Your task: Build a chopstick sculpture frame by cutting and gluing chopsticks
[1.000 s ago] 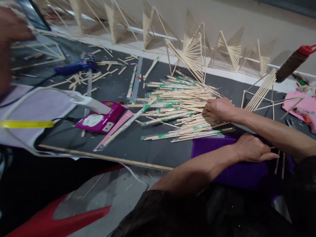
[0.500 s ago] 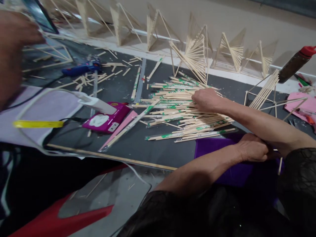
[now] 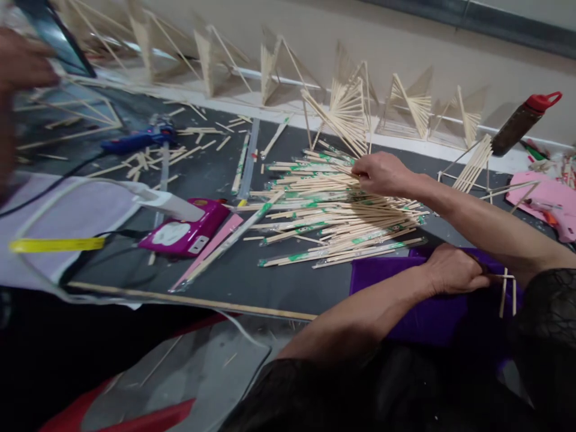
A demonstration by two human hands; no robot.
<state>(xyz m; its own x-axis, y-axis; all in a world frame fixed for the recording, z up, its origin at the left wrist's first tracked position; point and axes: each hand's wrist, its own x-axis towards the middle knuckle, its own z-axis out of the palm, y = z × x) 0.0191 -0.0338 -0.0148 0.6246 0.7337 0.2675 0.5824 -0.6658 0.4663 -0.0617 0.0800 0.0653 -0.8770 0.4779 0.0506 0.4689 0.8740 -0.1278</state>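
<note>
Over the far edge of a spread pile of pale wooden chopsticks, some in clear wrappers w/ green print (image 3: 333, 204), the right hand (image 3: 384, 174) bends its fingers down; fingertips are close together at the stick ends, but can't tell if any stick is clamped b/w them. Pile lies mid-table on the dark grey tabletop (image 3: 252, 276), sticks mostly running left to right.

Nearer & to the right, the left hand (image 3: 454, 269) is closed on a small piece of thin pale wooden sticks (image 3: 503, 294), which pokes out to its right; exact finger contact is hidden. Under that hand is a dark purple flat sheet (image 3: 378, 273), material unclear. Forearms cross, w/ right one on the far side.

Left of pile: magenta plastic power block (image 3: 186, 231) w/ white plug-in adapter (image 3: 175, 204); farther left, blue glue gun (image 3: 128, 141) & scattered cut sticks. Far side, approx. behind pile: fan-shaped wooden stick structure (image 3: 346, 114). Far right: dark bottle w/ red cap (image 3: 515, 129). At far left, another person's hand (image 3: 27, 60), blurred.
</note>
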